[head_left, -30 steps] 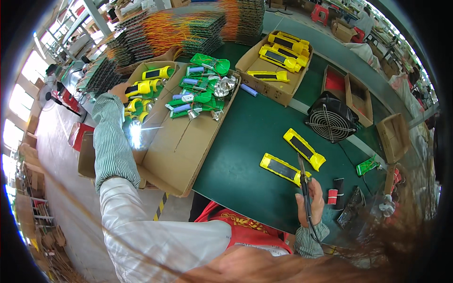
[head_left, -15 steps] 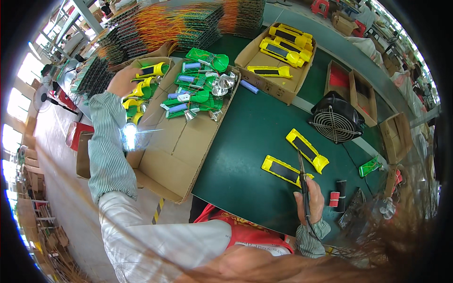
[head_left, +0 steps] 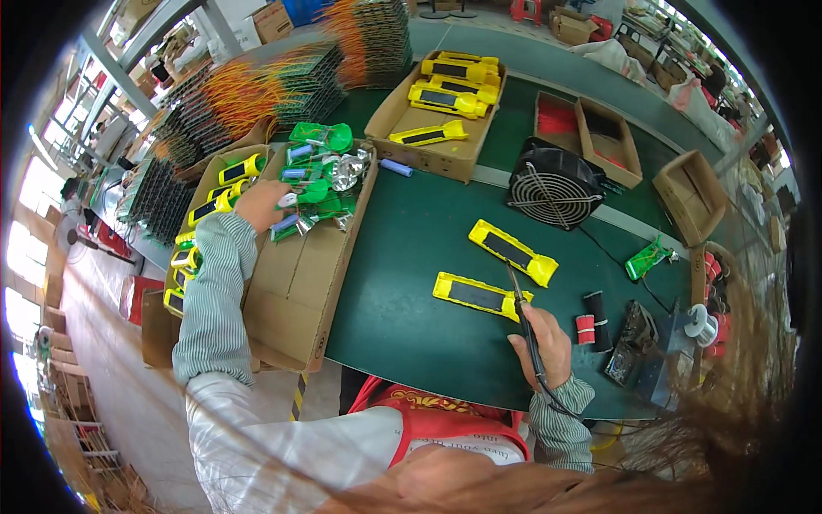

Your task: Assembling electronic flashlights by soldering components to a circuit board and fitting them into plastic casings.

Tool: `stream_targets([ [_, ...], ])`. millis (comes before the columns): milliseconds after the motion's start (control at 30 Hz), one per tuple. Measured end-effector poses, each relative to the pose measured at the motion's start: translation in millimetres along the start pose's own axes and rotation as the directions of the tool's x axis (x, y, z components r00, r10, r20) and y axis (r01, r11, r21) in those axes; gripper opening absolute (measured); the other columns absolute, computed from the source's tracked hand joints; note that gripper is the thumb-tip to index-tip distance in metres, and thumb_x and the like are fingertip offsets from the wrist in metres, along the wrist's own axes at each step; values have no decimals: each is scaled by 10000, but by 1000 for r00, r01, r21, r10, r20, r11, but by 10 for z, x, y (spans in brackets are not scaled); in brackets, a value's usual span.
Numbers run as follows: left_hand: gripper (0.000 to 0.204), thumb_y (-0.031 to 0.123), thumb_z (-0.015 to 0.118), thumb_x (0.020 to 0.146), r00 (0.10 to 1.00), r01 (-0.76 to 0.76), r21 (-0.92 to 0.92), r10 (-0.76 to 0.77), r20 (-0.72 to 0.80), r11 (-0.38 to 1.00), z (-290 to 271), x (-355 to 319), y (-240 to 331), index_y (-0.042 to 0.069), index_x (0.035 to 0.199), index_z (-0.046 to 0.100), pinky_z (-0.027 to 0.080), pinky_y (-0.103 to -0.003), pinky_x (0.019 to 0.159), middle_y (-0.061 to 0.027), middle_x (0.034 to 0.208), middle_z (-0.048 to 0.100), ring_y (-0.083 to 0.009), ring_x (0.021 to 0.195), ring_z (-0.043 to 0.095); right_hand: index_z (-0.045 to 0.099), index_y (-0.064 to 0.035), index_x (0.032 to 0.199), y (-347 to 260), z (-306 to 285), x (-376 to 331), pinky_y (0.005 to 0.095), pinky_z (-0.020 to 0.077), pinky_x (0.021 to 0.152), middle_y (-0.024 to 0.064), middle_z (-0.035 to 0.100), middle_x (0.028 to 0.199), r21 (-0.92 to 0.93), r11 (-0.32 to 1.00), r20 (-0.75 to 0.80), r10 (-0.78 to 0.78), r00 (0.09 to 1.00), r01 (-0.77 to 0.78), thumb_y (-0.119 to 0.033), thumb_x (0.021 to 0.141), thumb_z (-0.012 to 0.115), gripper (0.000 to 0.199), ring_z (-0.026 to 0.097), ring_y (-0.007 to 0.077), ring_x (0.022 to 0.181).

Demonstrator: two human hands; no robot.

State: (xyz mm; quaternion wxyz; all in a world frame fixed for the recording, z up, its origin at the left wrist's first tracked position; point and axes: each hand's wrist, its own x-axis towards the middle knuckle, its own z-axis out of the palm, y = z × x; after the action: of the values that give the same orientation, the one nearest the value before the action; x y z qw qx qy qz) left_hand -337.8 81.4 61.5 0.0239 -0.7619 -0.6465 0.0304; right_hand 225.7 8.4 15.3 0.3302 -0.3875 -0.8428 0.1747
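My left hand (head_left: 262,206) is over the cardboard box at the left, its fingertips against the white end of a green lamp assembly (head_left: 320,190). Their grip is partly hidden. Several such assemblies, with blue cells and silvery reflectors, lie heaped there. Yellow lamp housings (head_left: 211,208) with black panels line the box's left side. My right hand (head_left: 546,344) is closed round a soldering iron (head_left: 529,336), its tip pointing away from me. The iron passes beside two yellow housings on the green table: one farther housing (head_left: 514,254) and one nearer housing (head_left: 479,295).
Behind stands a cardboard box (head_left: 469,163) of more yellow housings, a loose blue cell (head_left: 396,167) beside it. A black fan (head_left: 556,184) sits at the table's back right. Black and red rolls (head_left: 586,329), a soldering stand (head_left: 631,338) and a solder spool (head_left: 701,325) are at right.
My left hand has moved right and nearer, from the yellow housings to the green assemblies. My view has shifted. The soldering iron stays in my right hand near the two housings.
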Motion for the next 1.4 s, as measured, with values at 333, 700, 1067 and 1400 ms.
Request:
stream_targets([
  [333, 369, 114, 714, 631, 860, -343, 55, 337, -383, 938, -839, -322, 2016, 82, 975, 583, 476, -395, 721, -84, 878, 553, -287, 829, 558, 491, -33, 1312, 75, -144, -54, 380, 530, 817, 212, 613, 1124, 36, 999, -101, 30, 994, -27, 9, 732, 739, 632, 640, 361, 945],
  [700, 381, 238, 763, 704, 869, -494, -137, 489, -74, 859, 229, -159, 3371, 82, 1006, 593, 450, -390, 890, -84, 1128, 547, -263, 1104, 525, 499, -10, 1308, 166, -388, -267, 375, 522, 787, 193, 629, 1084, 52, 998, -233, -7, 972, 20, -220, 873, 704, 525, 638, 329, 915],
  [1067, 406, 309, 740, 744, 866, -499, -84, 493, -85, 863, 312, -249, 3421, 112, 1064, 587, 436, -385, 867, -48, 1173, 587, -216, 1049, 563, 488, 11, 1301, 144, -405, -335, 385, 514, 815, 207, 625, 1100, 105, 992, -192, -51, 980, 72, -228, 889, 696, 520, 633, 346, 933],
  [1400, 363, 286, 728, 743, 892, -451, -106, 452, -15, 886, 403, -738, 3543, 129, 1045, 603, 460, -410, 882, -51, 1214, 571, -214, 1132, 557, 541, 3, 1269, -7, -407, -485, 382, 532, 807, 199, 645, 1110, 222, 974, -170, -13, 985, 51, -137, 811, 755, 525, 643, 371, 949],
])
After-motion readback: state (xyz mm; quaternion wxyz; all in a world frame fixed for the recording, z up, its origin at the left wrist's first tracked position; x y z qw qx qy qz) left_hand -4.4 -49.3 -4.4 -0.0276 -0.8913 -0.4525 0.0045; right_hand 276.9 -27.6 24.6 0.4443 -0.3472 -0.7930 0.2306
